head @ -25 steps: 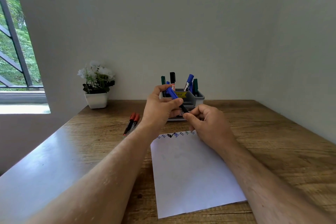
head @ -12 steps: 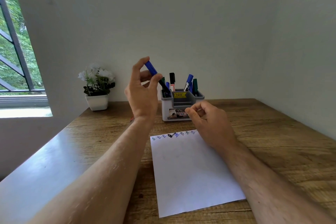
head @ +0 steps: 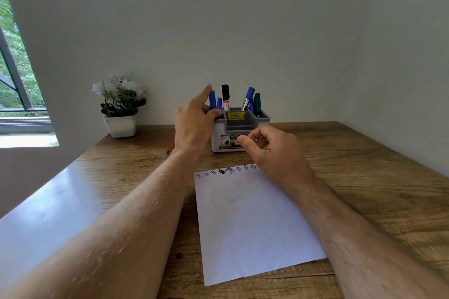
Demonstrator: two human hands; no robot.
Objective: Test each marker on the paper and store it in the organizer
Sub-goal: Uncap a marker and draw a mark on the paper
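Red marker (head: 170,148) mostly behind left hand (head: 194,121)

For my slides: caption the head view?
Left hand drops a blue marker into the organizer beyond the paper.

I see a white potted plant (head: 119,104) well left of the left fingers (head: 206,91), standing on the wooden table (head: 364,177) beside a window (head: 14,80).

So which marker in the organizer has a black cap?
The tall marker standing in the organizer, just right of the left hand. Its cap is black; the others' caps are blue or green.
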